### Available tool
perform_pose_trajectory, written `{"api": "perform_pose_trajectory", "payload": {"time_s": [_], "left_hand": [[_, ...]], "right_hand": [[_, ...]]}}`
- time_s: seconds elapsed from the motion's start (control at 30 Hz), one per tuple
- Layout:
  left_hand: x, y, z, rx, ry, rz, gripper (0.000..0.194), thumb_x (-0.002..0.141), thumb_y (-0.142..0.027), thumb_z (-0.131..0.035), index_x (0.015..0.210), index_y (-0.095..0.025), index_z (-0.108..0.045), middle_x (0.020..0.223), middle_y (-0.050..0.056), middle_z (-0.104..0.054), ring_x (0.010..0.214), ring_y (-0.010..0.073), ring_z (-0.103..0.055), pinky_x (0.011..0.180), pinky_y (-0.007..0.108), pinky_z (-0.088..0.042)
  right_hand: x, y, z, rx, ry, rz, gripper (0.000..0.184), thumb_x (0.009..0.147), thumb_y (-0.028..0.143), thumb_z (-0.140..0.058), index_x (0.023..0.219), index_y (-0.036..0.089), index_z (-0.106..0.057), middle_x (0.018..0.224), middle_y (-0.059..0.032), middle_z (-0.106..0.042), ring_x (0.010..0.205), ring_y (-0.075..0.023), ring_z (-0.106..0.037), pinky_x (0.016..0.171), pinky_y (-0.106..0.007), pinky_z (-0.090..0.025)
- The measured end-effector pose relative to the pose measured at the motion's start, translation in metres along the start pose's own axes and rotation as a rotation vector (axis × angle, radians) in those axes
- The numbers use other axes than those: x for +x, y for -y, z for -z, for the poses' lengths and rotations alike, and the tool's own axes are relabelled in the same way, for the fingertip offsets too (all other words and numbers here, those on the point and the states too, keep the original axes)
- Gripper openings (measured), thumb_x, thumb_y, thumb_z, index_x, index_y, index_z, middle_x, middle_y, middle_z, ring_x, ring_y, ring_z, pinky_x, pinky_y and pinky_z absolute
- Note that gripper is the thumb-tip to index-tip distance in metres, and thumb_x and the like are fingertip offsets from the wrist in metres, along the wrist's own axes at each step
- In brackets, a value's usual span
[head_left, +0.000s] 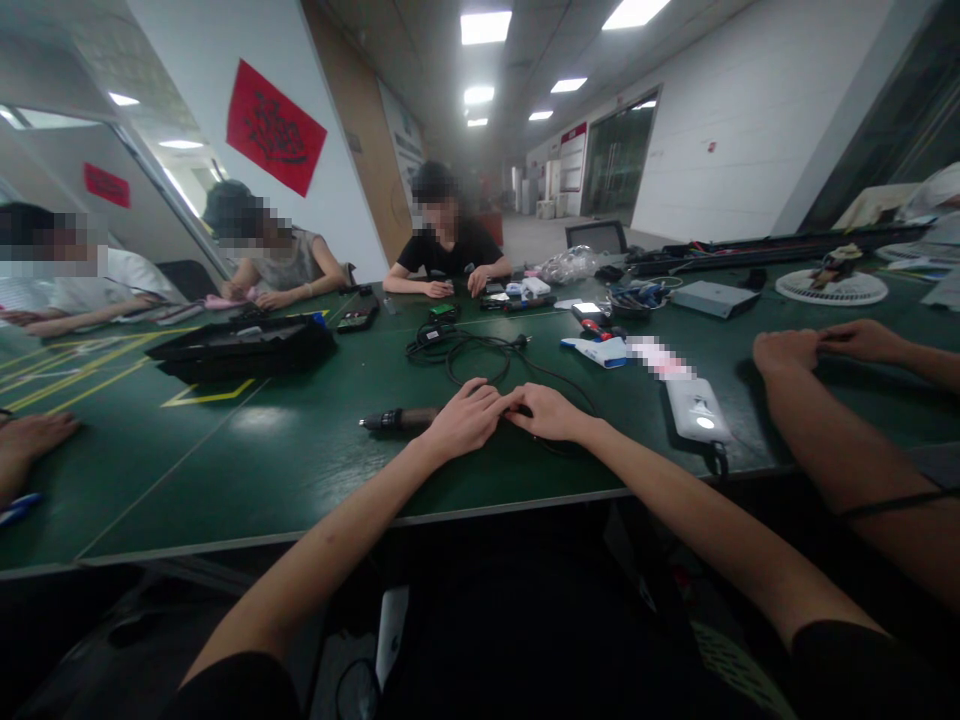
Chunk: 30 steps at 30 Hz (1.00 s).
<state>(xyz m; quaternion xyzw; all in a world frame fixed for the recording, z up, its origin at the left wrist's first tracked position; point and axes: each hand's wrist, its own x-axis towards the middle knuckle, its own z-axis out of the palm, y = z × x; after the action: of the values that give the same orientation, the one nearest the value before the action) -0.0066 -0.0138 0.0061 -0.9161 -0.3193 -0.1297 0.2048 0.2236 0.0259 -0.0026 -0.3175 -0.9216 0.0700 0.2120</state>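
My left hand (469, 420) lies over the rear end of a dark electric screwdriver (397, 420), its fingers stretched towards the right. The tool rests on the green table, its metal tip pointing left. My right hand (553, 412) meets the left one at the fingertips. Its fingers are bent and pressed together; whatever is between them is hidden. Just beyond both hands lies a coiled black cable (459, 358) with a plug, and part of it passes behind my right hand.
Left stands a black tray (244, 350); right lies a white power bank-like device (697, 410) with a cord. Farther back are a blue-white packet (600, 350), a grey box (715, 298) and a fan part (831, 287). A neighbour's arms (840, 420) rest at right; several people sit around.
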Motion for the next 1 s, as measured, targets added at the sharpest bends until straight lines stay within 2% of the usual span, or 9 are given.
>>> {"api": "perform_pose_trajectory", "payload": {"time_s": [0.13, 0.23, 0.4, 0.53, 0.67, 0.83, 1.0], "left_hand": [[0.0010, -0.0007, 0.0003, -0.002, -0.011, 0.040, 0.069, 0.100, -0.025, -0.053, 0.164, -0.021, -0.027, 0.113, 0.008, -0.067, 0.118, 0.0273, -0.059, 0.119, 0.049, -0.035], [0.0010, -0.0008, 0.0012, -0.029, -0.007, 0.017, 0.070, 0.100, -0.023, -0.051, 0.164, -0.021, -0.025, 0.119, 0.009, -0.066, 0.120, 0.0263, -0.058, 0.122, 0.049, -0.031], [0.0005, -0.0001, 0.0009, -0.023, -0.013, 0.038, 0.069, 0.101, -0.024, -0.050, 0.165, -0.019, -0.023, 0.113, 0.007, -0.066, 0.118, 0.0256, -0.058, 0.123, 0.049, -0.030], [0.0003, 0.0003, 0.0004, -0.029, -0.001, 0.003, 0.071, 0.100, -0.020, -0.049, 0.165, -0.021, -0.022, 0.121, 0.008, -0.066, 0.122, 0.0242, -0.057, 0.125, 0.048, -0.027], [0.0005, 0.0004, -0.0001, 0.001, 0.006, 0.033, 0.069, 0.101, -0.023, -0.051, 0.164, -0.020, -0.024, 0.117, 0.008, -0.066, 0.119, 0.0254, -0.058, 0.123, 0.048, -0.030], [-0.0001, 0.0006, -0.0014, -0.029, 0.012, -0.013, 0.068, 0.101, -0.019, -0.047, 0.165, -0.020, -0.023, 0.127, 0.009, -0.065, 0.126, 0.0242, -0.056, 0.126, 0.048, -0.025], [0.0005, 0.0002, -0.0013, 0.009, 0.006, 0.034, 0.065, 0.104, -0.025, -0.047, 0.165, -0.018, -0.024, 0.115, 0.008, -0.067, 0.118, 0.0249, -0.058, 0.123, 0.047, -0.029]], "right_hand": [[-0.0004, 0.0001, 0.0006, 0.002, 0.005, 0.015, 0.013, 0.098, 0.029, -0.067, 0.092, 0.019, -0.071, 0.099, -0.0075, -0.072, 0.095, -0.0222, -0.064, 0.089, -0.034, -0.046], [-0.0006, 0.0000, 0.0012, -0.005, 0.006, 0.016, 0.014, 0.099, 0.030, -0.066, 0.093, 0.019, -0.071, 0.101, -0.0074, -0.072, 0.096, -0.0222, -0.063, 0.089, -0.034, -0.046], [-0.0009, 0.0009, 0.0022, -0.021, 0.007, 0.012, 0.014, 0.099, 0.031, -0.066, 0.093, 0.019, -0.070, 0.100, -0.0073, -0.072, 0.094, -0.0216, -0.063, 0.085, -0.033, -0.046], [-0.0009, 0.0005, 0.0023, -0.006, 0.003, 0.016, 0.015, 0.099, 0.031, -0.065, 0.092, 0.019, -0.071, 0.100, -0.0073, -0.072, 0.094, -0.0219, -0.063, 0.085, -0.033, -0.046], [-0.0007, -0.0011, 0.0013, 0.001, -0.008, 0.033, 0.013, 0.098, 0.029, -0.067, 0.093, 0.019, -0.071, 0.099, -0.0072, -0.072, 0.093, -0.0219, -0.063, 0.084, -0.033, -0.046], [-0.0001, -0.0021, -0.0013, -0.034, -0.009, 0.016, 0.015, 0.099, 0.030, -0.065, 0.094, 0.018, -0.072, 0.099, -0.0077, -0.071, 0.091, -0.0214, -0.063, 0.083, -0.033, -0.046], [0.0004, -0.0034, -0.0030, -0.064, -0.010, 0.046, 0.013, 0.098, 0.029, -0.066, 0.093, 0.018, -0.071, 0.098, -0.0073, -0.072, 0.093, -0.0224, -0.062, 0.085, -0.033, -0.046]]}}
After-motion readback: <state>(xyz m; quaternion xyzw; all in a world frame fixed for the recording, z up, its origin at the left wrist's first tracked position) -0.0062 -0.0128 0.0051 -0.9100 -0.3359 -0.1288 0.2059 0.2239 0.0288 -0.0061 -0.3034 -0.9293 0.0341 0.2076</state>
